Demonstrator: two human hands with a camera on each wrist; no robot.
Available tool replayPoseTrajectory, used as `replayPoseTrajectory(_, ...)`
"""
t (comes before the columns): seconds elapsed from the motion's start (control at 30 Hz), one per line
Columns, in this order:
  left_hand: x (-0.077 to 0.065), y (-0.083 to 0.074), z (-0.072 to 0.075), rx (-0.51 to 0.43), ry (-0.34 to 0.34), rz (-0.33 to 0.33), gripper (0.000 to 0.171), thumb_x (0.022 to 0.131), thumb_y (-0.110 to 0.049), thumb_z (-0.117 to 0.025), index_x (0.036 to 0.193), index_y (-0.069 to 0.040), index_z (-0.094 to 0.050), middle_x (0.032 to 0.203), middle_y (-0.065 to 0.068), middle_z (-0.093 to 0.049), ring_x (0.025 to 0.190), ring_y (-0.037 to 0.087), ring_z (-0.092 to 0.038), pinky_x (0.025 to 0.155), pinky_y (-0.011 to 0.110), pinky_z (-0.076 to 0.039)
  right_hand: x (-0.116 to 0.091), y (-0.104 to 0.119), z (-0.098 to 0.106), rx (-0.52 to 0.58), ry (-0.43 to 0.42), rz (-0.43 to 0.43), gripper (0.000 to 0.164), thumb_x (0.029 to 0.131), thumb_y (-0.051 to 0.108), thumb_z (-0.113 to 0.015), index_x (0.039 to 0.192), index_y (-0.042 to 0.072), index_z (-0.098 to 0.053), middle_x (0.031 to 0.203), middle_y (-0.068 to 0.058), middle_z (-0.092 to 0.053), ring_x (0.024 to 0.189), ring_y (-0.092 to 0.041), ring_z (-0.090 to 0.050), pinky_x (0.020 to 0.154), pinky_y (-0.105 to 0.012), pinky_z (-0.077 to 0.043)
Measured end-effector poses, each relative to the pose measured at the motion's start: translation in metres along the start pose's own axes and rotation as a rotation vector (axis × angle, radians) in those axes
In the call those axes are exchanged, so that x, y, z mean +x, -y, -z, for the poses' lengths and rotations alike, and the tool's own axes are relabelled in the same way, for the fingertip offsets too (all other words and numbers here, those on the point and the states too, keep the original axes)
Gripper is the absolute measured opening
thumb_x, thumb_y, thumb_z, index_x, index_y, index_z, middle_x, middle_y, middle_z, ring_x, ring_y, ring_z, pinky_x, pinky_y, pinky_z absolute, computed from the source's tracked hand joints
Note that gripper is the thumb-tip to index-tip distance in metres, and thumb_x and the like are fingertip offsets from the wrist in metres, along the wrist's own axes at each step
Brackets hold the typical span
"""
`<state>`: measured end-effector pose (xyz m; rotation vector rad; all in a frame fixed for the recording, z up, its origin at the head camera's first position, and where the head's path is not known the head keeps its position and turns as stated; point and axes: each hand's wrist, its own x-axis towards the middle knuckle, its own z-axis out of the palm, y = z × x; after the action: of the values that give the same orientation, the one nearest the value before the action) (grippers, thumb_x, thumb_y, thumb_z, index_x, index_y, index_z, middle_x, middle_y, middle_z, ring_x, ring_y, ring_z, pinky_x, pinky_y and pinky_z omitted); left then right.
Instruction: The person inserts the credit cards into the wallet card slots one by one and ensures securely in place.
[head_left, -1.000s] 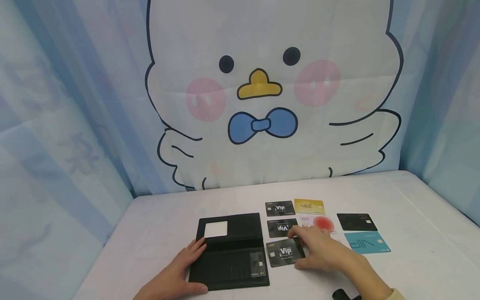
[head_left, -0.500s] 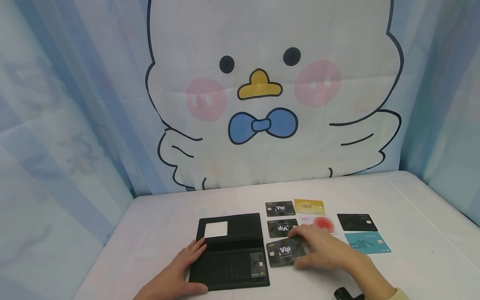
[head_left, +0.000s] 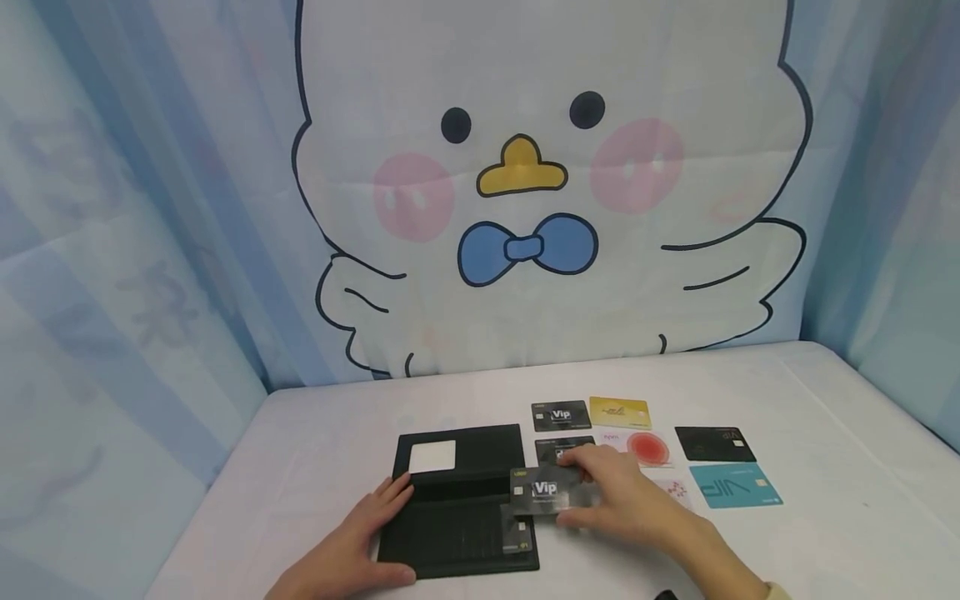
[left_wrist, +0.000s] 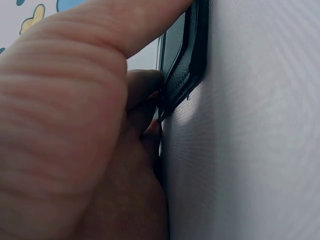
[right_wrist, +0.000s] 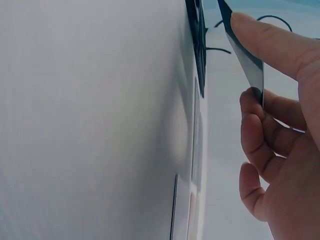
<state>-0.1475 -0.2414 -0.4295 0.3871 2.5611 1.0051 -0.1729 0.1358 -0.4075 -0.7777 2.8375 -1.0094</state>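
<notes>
A black card wallet (head_left: 450, 533) lies opened out on the white table, a white square (head_left: 432, 456) on its upper flap. My left hand (head_left: 352, 533) rests at its left side, fingers extended onto the edge and thumb along the lower corner. My right hand (head_left: 626, 498) pinches a black Vip card (head_left: 543, 490) between thumb and fingers. In the right wrist view that card (right_wrist: 247, 60) is raised off the table and tilted. Its left end overlaps the wallet's right side in the head view. Below it, another dark card (head_left: 516, 537) sits at the wallet's right end.
Right of the wallet lie a black Vip card (head_left: 561, 415), a second one (head_left: 555, 448) partly hidden, a gold card (head_left: 619, 412) and a red-circle card (head_left: 648, 448). Further right are a black card (head_left: 715, 443) and a teal card (head_left: 735, 486). A patterned curtain (head_left: 525, 317) hangs behind.
My right hand has lifted the black Vip card from the table and carried it left to the wallet's right edge. My left hand has stayed in place.
</notes>
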Motion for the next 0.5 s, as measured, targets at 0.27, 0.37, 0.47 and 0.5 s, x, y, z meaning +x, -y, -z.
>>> replayPoseTrajectory(0.27,0.001,0.000,-0.001,0.010,-0.011,0.037,0.100,0.077,-0.048,-0.085,0.157,-0.011,-0.037,0.166,0.009,-0.022,0.150,0.046,-0.009,0.109,0.076,-0.011,0.001,0.009,-0.009,-0.034,-0.023,0.055,0.056,0.075,0.038,-0.090,0.118,0.014,-0.064,0.108,0.009,-0.060,0.095,-0.013,-0.050,0.096,-0.057,-0.036)
replayPoseTrajectory(0.37,0.000,-0.001,-0.002,0.010,-0.011,0.037,0.100,0.078,-0.048,-0.085,0.157,-0.011,-0.037,0.166,0.009,-0.022,0.150,0.046,-0.009,0.109,0.076,-0.012,0.001,0.013,-0.012,-0.045,-0.030,0.042,0.057,0.074,0.039,-0.090,0.118,0.013,-0.064,0.109,0.007,-0.061,0.097,-0.015,-0.051,0.100,-0.064,-0.032)
replayPoseTrajectory(0.47,0.000,-0.002,-0.002,0.011,-0.012,0.038,0.100,0.077,-0.048,-0.085,0.157,-0.011,-0.037,0.166,0.010,-0.021,0.150,0.047,-0.009,0.108,0.076,-0.012,0.001,0.016,-0.015,-0.057,-0.029,0.030,0.059,0.074,0.040,-0.090,0.119,0.012,-0.065,0.111,0.004,-0.063,0.099,-0.017,-0.052,0.100,-0.063,-0.036)
replayPoseTrajectory(0.5,0.000,-0.002,-0.002,0.011,-0.012,0.037,0.100,0.078,-0.048,-0.085,0.157,-0.011,-0.037,0.166,0.010,-0.021,0.150,0.047,-0.009,0.108,0.076,-0.012,0.001,0.017,-0.015,-0.063,-0.029,0.028,0.059,0.074,0.040,-0.090,0.119,0.011,-0.065,0.111,0.004,-0.063,0.099,-0.017,-0.053,0.099,-0.061,-0.037)
